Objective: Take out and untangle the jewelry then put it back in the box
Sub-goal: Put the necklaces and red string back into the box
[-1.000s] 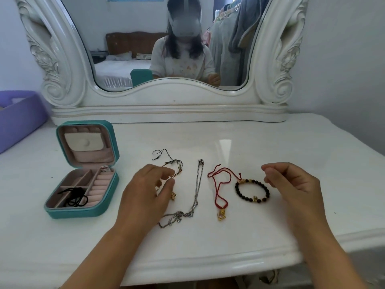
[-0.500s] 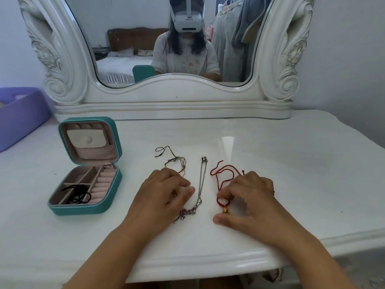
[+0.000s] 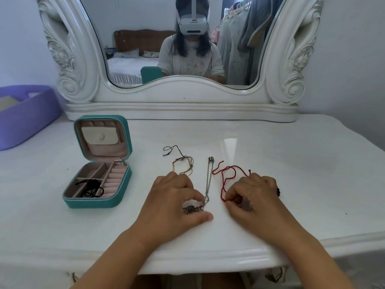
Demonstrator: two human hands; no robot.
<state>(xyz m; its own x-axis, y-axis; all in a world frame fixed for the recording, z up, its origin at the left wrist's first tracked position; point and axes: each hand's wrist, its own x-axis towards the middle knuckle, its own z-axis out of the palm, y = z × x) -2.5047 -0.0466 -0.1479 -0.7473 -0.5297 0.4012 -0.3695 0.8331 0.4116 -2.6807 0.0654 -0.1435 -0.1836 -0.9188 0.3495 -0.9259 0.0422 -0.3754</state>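
Observation:
An open teal jewelry box (image 3: 98, 202) stands on the left of the white dressing table (image 3: 291, 163), with a black cord (image 3: 91, 189) in its tray. A thin brown cord necklace (image 3: 183, 161), a silver chain (image 3: 209, 180) and a red string necklace (image 3: 226, 176) lie side by side. My left hand (image 3: 173, 197) rests on the table and pinches the tangled lower end of the silver chain. My right hand (image 3: 252, 195) pinches the bottom of the red string and covers a black bead bracelet (image 3: 278, 190), of which only a few beads show.
A large mirror in a carved white frame (image 3: 187, 94) stands along the back of the table. A purple basket (image 3: 25, 115) sits at the far left. The table's rounded front edge (image 3: 208, 259) runs just below my wrists.
My right hand swung left from beside the bead bracelet onto the red string and closed on its lower end. My left hand slid down from the brown cord to the silver chain's tangled end.

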